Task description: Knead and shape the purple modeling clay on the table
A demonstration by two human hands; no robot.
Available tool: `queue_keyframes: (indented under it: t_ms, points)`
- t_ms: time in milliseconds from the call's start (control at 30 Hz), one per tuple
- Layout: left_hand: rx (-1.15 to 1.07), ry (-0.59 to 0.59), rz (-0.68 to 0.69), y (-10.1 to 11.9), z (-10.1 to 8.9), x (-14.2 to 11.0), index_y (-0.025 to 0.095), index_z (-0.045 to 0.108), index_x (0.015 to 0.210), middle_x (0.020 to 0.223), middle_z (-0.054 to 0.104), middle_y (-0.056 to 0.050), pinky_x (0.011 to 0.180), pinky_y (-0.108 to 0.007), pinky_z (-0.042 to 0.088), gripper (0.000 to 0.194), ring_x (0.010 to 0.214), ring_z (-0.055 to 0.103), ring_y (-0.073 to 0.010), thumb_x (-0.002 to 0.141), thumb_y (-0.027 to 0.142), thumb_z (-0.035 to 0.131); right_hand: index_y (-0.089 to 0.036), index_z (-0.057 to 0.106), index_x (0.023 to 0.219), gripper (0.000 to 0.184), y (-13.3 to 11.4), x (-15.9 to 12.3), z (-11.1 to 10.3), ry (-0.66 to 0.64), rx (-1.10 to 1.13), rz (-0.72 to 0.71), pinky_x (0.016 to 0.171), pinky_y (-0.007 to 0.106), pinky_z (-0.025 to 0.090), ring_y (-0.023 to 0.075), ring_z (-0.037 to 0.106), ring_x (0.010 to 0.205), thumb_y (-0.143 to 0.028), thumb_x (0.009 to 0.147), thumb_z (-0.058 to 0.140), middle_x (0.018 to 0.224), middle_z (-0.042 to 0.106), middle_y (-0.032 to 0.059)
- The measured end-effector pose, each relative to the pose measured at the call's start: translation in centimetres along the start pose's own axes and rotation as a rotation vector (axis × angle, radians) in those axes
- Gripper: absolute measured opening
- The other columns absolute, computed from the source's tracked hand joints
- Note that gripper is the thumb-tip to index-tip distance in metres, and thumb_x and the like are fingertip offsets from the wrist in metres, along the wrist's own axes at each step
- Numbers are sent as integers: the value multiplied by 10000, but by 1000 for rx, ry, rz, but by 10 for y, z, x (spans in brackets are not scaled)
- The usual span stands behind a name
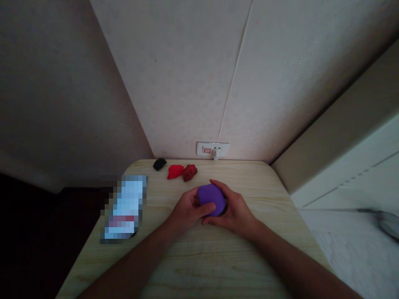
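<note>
A smooth, rounded purple lump (212, 200) is held between both hands, above the middle of the wooden tabletop. My left hand (188, 209) grips it from the left, with its thumb pressed across the lower front. From the right, my right hand (236, 209) curls around the lump, fingers behind and thumb underneath. Something dark shows at the lump's lower right edge, and I cannot make out what it is. Beyond the hands lie a bright red crumpled piece (175, 171) and a dark red crumpled piece (190, 172), side by side. A small black piece (159, 164) lies to their left.
A phone-like device with a blurred, lit screen (126, 207) lies along the left side of the pale wooden table (199, 265). At the back, a wall socket (213, 149) with a white plug sits just above the table edge. White furniture (352, 166) stands to the right.
</note>
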State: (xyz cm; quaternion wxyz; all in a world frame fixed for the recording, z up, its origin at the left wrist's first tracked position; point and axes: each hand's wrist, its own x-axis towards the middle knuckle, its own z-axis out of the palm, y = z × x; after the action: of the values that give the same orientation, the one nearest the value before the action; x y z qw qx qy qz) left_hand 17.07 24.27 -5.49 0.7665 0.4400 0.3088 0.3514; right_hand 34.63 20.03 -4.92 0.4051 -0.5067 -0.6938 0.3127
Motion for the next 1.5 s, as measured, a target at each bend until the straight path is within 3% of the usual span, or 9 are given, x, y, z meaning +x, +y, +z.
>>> queue_keyframes:
  t_ms: [100,233,567,733,1033,1133,1233,1333,1500]
  points:
    - [-16,-22,-7,1,0,-1,148,689,1102,933,770,-57,778,-250,553,466,832,710,-161,690,248,883,-204,442,1450,1083,0,1,-1,7,80,-22,980,422,541,295,665,1093,-470,541,968,1268,643,133]
    - [-32,27,-43,1,-1,-3,137,676,1124,997,760,-82,791,-270,554,469,880,704,-182,708,248,861,-226,488,1428,910,-1,3,-1,-29,200,-57,986,399,532,277,625,1160,-422,655,927,1316,590,127]
    - [-11,112,-15,0,2,-5,168,687,1071,950,743,-56,757,-271,549,393,830,687,-170,761,366,826,-260,401,1526,865,-5,1,2,-41,137,-131,1035,414,485,266,589,1196,-382,792,841,1342,587,120]
    - [5,106,-4,0,1,-4,171,699,1039,925,740,-50,769,-267,534,382,833,677,-174,741,363,840,-258,434,1496,837,-7,0,5,-33,279,-50,1047,420,499,272,591,1237,-439,785,837,1391,563,130]
    - [111,77,45,-2,2,-4,173,663,1112,990,726,-52,763,-271,560,410,886,676,-190,783,372,806,-247,353,1546,531,-14,-6,11,-47,147,22,1163,437,396,230,514,1348,-423,1053,441,1489,523,108]
    - [82,41,-18,-1,3,-5,169,619,1158,980,717,-69,603,-309,590,460,792,692,-215,800,405,783,-257,406,1526,514,-13,-6,11,-9,203,31,1072,408,494,229,587,1251,-455,1052,425,1422,577,101]
    - [60,4,-26,-1,2,-6,160,604,1112,908,705,-60,515,-304,577,429,713,695,-216,806,407,776,-279,578,1399,451,-9,-2,12,32,336,89,800,333,610,205,685,971,-501,1015,494,1259,662,86]
    - [90,-4,1,0,2,-5,156,596,1066,846,694,-49,487,-277,559,394,681,699,-207,817,410,766,-273,715,1220,400,-5,3,12,103,480,133,531,250,563,138,648,676,-527,919,650,1113,673,74]
    - [206,25,39,1,3,-5,156,587,1031,781,680,-39,496,-273,561,388,674,699,-207,820,435,754,-226,800,954,393,-6,10,9,176,603,217,464,242,531,108,601,537,-587,816,736,879,642,35]
